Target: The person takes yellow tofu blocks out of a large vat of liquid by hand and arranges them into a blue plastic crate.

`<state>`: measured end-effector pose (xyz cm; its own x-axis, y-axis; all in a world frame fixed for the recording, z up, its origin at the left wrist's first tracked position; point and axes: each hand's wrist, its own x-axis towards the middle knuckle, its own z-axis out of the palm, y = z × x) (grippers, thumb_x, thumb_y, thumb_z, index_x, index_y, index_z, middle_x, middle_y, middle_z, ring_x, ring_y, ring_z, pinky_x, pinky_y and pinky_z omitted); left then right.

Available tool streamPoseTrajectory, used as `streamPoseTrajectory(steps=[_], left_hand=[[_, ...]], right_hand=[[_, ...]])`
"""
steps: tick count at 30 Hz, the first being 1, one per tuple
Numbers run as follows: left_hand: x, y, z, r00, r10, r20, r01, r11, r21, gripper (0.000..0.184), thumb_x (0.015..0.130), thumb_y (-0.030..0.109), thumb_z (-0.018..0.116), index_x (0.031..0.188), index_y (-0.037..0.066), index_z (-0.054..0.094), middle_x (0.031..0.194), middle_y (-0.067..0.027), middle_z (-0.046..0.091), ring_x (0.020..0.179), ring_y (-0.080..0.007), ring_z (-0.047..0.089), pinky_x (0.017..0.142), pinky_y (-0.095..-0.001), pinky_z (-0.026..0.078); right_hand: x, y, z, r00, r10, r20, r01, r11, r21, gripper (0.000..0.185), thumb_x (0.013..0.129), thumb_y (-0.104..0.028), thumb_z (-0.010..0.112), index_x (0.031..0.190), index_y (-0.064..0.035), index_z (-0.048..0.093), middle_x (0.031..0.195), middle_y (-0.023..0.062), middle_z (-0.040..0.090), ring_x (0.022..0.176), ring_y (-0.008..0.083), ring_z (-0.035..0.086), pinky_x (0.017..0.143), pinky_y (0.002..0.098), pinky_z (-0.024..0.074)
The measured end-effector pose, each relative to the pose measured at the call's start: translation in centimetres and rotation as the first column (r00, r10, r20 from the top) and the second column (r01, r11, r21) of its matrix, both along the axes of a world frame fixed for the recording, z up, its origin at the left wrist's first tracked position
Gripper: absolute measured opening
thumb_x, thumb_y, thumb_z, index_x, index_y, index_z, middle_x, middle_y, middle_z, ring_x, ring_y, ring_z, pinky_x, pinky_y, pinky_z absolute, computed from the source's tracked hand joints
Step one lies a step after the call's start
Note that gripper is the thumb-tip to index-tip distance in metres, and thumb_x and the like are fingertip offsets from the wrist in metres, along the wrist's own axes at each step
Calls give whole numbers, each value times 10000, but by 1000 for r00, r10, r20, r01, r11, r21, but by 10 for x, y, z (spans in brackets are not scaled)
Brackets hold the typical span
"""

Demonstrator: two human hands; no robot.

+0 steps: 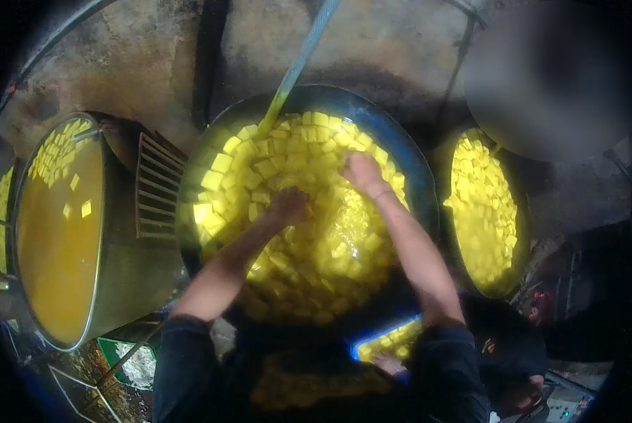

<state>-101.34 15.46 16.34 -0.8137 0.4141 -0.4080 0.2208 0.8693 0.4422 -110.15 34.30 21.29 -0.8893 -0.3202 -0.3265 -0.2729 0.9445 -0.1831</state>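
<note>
A large round dark pan (pixel 418 180) holds yellow liquid and many yellow blocks (pixel 221 163). Over the middle of the pan is my left hand (pixel 290 206), its fingers curled and dim, and what they hold, if anything, is hidden. My right hand (pixel 362 170) is higher and to the right, closed, above the blocks near the pan's right side; its fingertips are hard to make out. Between the hands the liquid looks stirred and shiny. A bluish pole (pixel 302 60) slants into the pan at the top, its lower end yellow.
At the left stands a metal vat (pixel 97 282) of orange liquid with yellow blocks, beside a slatted rack (pixel 157 194). Another vessel of blocks (pixel 479 204) is at the right. A person (pixel 503 345) is at the lower right, one hand at a blue-edged tray (pixel 358 349).
</note>
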Motion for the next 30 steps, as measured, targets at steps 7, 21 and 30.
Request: streamPoseTrajectory(steps=[7, 21, 30], left_hand=[[-3, -33, -25, 778, 338, 530, -628, 382, 678, 455, 794, 154, 687, 1211, 78, 521, 1192, -125, 575, 1095, -267, 559, 915, -390, 501], [-4, 29, -3, 546, 40, 837, -579, -703, 412, 276, 923, 200, 452, 1127, 32, 529, 1066, -124, 581, 983, -253, 558, 882, -392, 462], [-15, 50, -65, 510, -115, 852, -504, -843, 188, 275, 904, 175, 413, 1112, 27, 514, 1057, -140, 569, 971, -283, 553, 867, -397, 465]], right_hand=[[-47, -23, -100, 948, 264, -178, -233, 956, 179, 296, 897, -69, 448, 1154, -53, 593, 1197, 161, 590, 1181, 288, 520, 971, 404, 435], [39, 11, -2, 965, 10, 263, 222, 511, -831, 428, 821, -269, 723, 1140, -3, 621, 1118, 134, 645, 1074, 234, 590, 931, 332, 456], [64, -20, 17, 994, -42, 102, 107, 606, -788, 347, 816, -227, 707, 1059, -9, 590, 983, 193, 631, 936, 272, 621, 828, 346, 481]])
